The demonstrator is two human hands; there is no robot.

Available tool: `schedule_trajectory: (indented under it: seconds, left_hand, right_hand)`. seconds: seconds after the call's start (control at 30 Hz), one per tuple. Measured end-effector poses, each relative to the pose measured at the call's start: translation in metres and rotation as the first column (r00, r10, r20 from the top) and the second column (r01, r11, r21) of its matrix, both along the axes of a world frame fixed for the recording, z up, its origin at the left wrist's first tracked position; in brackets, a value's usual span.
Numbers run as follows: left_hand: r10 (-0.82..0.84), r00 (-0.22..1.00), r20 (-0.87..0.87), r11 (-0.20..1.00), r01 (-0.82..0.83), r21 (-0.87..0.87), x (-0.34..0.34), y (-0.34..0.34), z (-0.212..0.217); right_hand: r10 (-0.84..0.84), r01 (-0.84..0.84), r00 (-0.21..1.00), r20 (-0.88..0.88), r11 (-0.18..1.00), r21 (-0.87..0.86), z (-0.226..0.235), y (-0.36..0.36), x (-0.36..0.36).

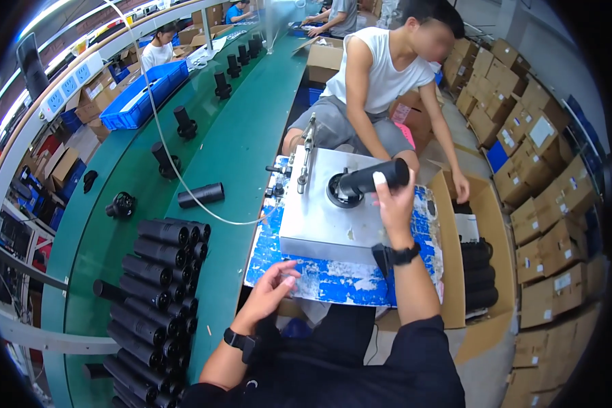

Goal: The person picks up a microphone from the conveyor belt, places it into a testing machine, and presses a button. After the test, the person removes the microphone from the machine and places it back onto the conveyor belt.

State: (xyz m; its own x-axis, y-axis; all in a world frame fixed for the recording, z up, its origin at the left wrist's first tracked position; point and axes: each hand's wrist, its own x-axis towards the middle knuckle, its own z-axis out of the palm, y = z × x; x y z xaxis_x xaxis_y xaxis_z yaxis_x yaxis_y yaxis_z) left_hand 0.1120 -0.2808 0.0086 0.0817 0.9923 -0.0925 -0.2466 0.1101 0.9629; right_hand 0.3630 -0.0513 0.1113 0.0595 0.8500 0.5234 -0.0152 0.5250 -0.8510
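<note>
My right hand (396, 204) is closed around a black cylindrical tube (368, 178), its thumb along the near side. The tube lies tilted over a round black socket (342, 193) in the top of a silver metal box (319, 228); whether the tube touches the socket I cannot tell. My left hand (272, 291) is empty, its fingers loosely bent and apart, near the front left edge of the blue worn board (340, 289) under the box. A metal valve fitting (307, 153) stands on the box's left side.
Stacked black tubes (146, 272) fill the near part of the green conveyor (231, 136), with one loose tube (201, 195) beyond them. A thin white hose (160, 115) arcs across. At right, a co-worker (381, 75) reaches toward an open carton (500, 272) holding tubes.
</note>
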Motion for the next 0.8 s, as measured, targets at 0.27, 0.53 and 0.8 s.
schedule_trajectory:
  seconds: [0.27, 0.53, 0.8]
  left_hand:
    - [0.406, 0.892, -0.199, 0.905, -0.363, 0.221, -0.073, 0.101, 0.022]
    - [0.492, 0.564, -0.663, 0.864, -0.228, 0.449, -0.110, 0.234, 0.012]
    - [0.358, 0.436, -0.826, 0.931, -0.101, 0.350, -0.120, 0.291, -0.012]
  right_hand:
    - [-0.198, 0.089, 0.891, 0.409, 0.959, 0.269, -0.014, 0.044, -0.012]
    - [-0.101, 0.085, 0.703, 0.704, 0.995, 0.057, 0.007, 0.051, -0.028]
    - [-0.238, 0.236, 0.618, 0.749, 0.965, 0.112, -0.006, 0.049, -0.043]
